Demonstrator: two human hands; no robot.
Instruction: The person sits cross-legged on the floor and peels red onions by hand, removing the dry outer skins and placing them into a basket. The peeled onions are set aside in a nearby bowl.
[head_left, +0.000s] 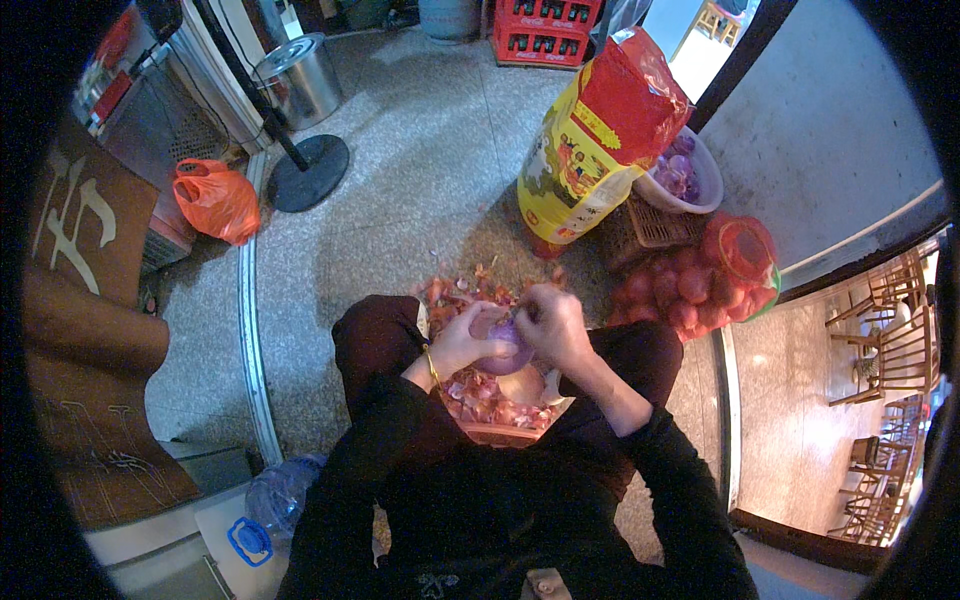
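Note:
Between my knees, my left hand (459, 341) cradles a purple onion (508, 361) from the left, its thumb across the front. My right hand (561, 326) is at the onion's upper right, fingers pinched against its top; whether they also hold a scrap of skin or a small tool is hidden. Below lie loose onion skins (472, 397) in an orange-rimmed container (499, 433). More skin scraps (450, 289) are scattered on the floor beyond my hands. A pale rounded thing (523, 386) sits under the onion, too covered to identify.
Ahead right stand a tall yellow-and-red printed sack (581, 165), a white basin (712, 187) of peeled purple onions over a brown plastic crate (660, 225), and a red mesh bag of onions (686, 289). Leftward are a pole base (311, 176), an orange plastic bag (217, 202) and a large water bottle (281, 499).

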